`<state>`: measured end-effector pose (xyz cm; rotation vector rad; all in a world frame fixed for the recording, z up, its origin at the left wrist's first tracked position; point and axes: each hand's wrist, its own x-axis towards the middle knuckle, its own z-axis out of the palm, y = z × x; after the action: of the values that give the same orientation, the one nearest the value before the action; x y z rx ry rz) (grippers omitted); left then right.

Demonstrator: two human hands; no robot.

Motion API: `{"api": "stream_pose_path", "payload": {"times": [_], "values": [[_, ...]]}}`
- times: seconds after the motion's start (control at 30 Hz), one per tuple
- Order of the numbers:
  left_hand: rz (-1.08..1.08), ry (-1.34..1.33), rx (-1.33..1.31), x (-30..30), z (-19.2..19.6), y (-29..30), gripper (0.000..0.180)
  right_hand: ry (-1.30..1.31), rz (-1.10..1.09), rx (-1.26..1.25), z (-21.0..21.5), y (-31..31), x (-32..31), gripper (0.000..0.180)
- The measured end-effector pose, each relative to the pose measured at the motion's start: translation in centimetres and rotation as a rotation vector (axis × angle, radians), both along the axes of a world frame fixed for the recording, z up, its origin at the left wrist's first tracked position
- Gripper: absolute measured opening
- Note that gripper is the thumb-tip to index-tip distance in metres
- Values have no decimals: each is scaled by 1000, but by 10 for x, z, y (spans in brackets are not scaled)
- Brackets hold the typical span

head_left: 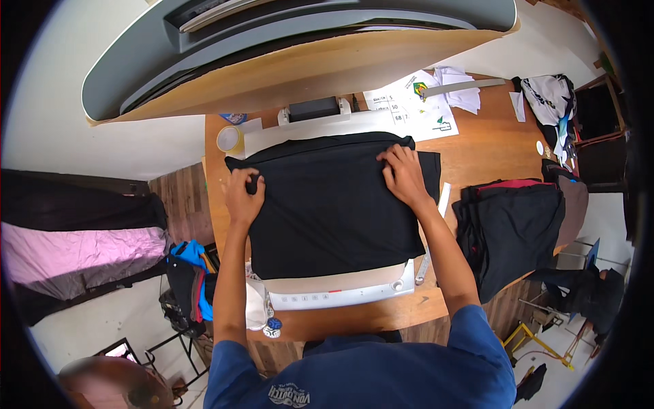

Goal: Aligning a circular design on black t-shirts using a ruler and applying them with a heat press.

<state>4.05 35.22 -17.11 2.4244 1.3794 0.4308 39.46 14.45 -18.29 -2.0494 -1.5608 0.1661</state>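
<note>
A black garment (334,208) lies spread flat on the lower plate of a white heat press (340,296) on a wooden table (490,150). My left hand (242,196) grips a fold of the fabric near its left edge. On the garment's upper right part my right hand (403,174) lies flat, fingers spread, pressing the cloth down. The raised upper plate of the press (300,48) hangs above the far end of the table.
A stack of dark folded clothes (511,228) with a red piece in it lies at the table's right. Printed paper sheets (419,105), a tape roll (229,138) and a white garment (552,99) sit at the far side. Coloured clothes (191,273) hang low on the left.
</note>
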Motion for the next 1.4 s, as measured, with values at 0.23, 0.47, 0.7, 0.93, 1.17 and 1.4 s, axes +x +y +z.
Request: {"api": "stream_pose_path", "payload": {"times": [0.23, 0.47, 0.7, 0.93, 1.17, 1.4], "values": [[-42, -10, 143, 10, 0, 30, 47, -128, 22, 104, -3, 38, 14, 42], [136, -164, -141, -18, -38, 18, 62, 106, -488, 78, -32, -5, 8, 49], [475, -489, -639, -57, -74, -15, 87, 739, -755, -313, -60, -51, 3, 65], [543, -837, -452, -28, -14, -33, 39, 831, -705, 171, -23, -42, -20, 41], [296, -774, -488, -48, 14, -27, 22, 1525, -758, 160, 39, -55, -18, 42], [53, -635, -262, -55, 55, -42, 61, 927, -566, 188, 78, -81, -28, 39]]}}
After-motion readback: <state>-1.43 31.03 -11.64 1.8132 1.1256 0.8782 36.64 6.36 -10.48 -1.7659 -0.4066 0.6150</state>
